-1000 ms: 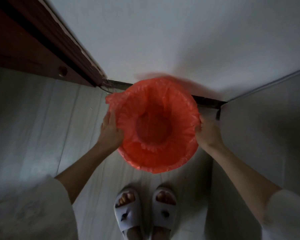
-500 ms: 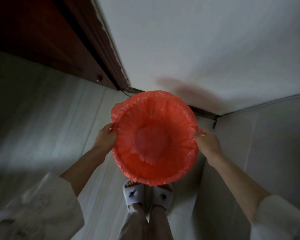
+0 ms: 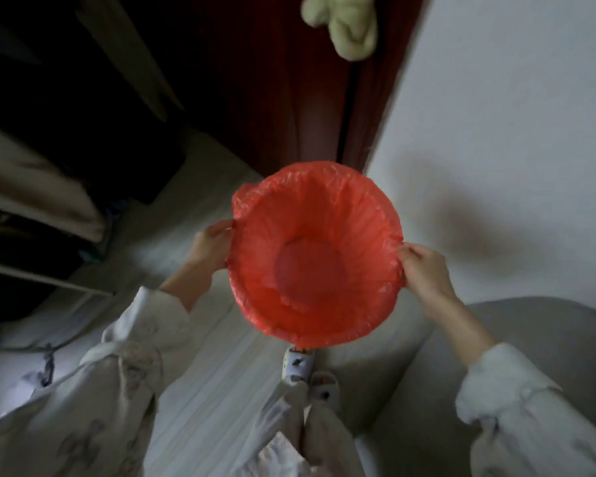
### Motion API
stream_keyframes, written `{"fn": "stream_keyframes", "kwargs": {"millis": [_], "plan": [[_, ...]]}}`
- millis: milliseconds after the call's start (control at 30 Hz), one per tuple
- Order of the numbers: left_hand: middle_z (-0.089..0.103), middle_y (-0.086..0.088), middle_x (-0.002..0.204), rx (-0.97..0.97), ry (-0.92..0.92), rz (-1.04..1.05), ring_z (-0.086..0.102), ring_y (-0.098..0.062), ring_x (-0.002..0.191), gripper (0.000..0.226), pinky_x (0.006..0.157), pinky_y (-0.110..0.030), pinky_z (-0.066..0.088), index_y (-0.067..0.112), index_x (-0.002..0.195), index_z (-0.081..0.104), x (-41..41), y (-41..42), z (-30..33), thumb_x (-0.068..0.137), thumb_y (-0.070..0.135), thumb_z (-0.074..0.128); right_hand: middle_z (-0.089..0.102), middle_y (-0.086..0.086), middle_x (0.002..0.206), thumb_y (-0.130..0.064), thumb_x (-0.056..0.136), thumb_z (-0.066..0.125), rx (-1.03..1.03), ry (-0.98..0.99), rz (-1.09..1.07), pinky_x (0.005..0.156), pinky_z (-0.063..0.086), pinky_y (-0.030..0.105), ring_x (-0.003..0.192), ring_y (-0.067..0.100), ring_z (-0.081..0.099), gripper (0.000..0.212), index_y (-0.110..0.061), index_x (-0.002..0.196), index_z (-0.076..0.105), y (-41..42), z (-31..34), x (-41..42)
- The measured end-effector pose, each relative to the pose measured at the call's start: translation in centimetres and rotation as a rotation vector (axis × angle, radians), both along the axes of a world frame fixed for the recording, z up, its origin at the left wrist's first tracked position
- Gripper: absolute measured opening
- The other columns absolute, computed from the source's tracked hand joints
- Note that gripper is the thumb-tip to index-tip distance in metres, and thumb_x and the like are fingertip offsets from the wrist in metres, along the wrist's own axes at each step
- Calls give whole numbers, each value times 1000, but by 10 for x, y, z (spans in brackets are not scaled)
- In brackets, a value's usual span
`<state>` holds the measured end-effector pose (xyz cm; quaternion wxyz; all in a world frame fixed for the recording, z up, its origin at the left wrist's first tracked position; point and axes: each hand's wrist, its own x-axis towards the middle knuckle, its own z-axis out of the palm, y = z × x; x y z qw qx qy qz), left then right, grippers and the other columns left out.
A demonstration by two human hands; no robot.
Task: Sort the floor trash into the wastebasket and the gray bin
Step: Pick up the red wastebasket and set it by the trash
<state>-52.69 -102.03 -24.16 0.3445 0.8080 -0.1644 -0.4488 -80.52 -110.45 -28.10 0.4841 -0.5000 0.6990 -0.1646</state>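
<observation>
Plush toy (image 3: 344,24) on red door (image 3: 289,98)

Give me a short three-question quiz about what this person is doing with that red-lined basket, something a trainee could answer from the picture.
1. True or false: the round wastebasket lined with a red plastic bag is held by both the left hand and the right hand.
2. What lies inside the wastebasket? A) crumpled paper B) nothing visible C) a bottle
3. Which soft thing hangs on the dark red door beyond the wastebasket?

Key
1. True: each hand grips the rim on its own side.
2. B: only the bare liner shows.
3. A pale green plush toy.
</observation>
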Motion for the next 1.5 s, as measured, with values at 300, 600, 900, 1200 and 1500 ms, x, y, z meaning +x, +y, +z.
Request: {"fn": "stream_keyframes", "kwargs": {"millis": [300, 600, 900, 1200, 1500], "plan": [[59, -2, 73, -216, -202, 413, 51, -4, 49, 30, 60, -28, 53, 11, 110, 64, 50, 127, 122, 94, 8, 39, 61, 15, 69, -29, 86, 46, -206, -144, 425, 77, 52, 45, 66, 26, 56, 35, 2, 87, 62, 22, 131, 112], [60, -1, 69, -340, -418, 818, 53, -7, 55, 29, 45, -13, 44, 19, 95, 66, 121, 297, 237, 89, 6, 41, 52, 7, 61, -30, 93, 48, -300, -324, 879, 68, 48, 39, 61, 22, 51, 34, -10, 67, 56, 116, 254, 292], [49, 11, 37, -433, -671, 1090, 41, -3, 34, 25, 36, -12, 32, 11, 70, 65, 189, 509, 322, 87, 9, 47, 60, 4, 61, -33, 89, 54, -380, -581, 1152, 74, 53, 43, 66, 23, 58, 44, -14, 49, 58, 308, 343, 466], [59, 0, 67, -407, -817, 1400, 53, -14, 58, 20, 55, -24, 44, 16, 78, 63, 223, 677, 356, 91, 12, 49, 61, 1, 61, -29, 94, 50, -251, -763, 1420, 59, 50, 27, 55, 11, 60, 35, -8, 71, 65, 480, 382, 573], [57, -1, 67, -287, -856, 1676, 53, -12, 56, 31, 52, -21, 45, 20, 68, 59, 251, 807, 334, 93, 9, 45, 63, 5, 68, -38, 88, 56, -189, -741, 1724, 67, 49, 32, 65, 19, 58, 35, -8, 76, 68, 641, 372, 686]]}}
